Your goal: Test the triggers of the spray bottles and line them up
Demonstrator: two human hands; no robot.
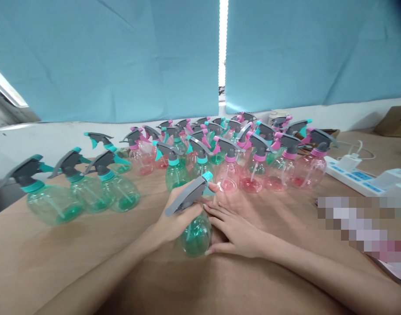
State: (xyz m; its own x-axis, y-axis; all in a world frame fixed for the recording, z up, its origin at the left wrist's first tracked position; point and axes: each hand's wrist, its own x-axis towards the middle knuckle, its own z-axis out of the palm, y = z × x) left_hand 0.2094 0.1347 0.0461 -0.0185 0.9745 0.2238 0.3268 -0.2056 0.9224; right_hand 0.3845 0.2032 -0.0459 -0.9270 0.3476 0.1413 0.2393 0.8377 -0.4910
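Observation:
In front of me a green see-through spray bottle (196, 236) with a grey and turquoise spray head (191, 191) stands slightly tilted on the table. My left hand (179, 214) is closed around its neck, just under the spray head, and its fingertips show on the far side. Against the right side of the bottle's body lies my right hand (235, 232), its fingers reaching behind and its thumb near the base, cupping it. Part of the bottle's neck is hidden by my left hand.
Three green spray bottles (118, 192) lean at the left. Several pink and green spray bottles (252, 175) crowd the back of the wooden table (148, 280). A white power strip (351, 177) with plugs lies at right, near a blurred-out item (367, 227). Blue curtains (121, 57) hang behind.

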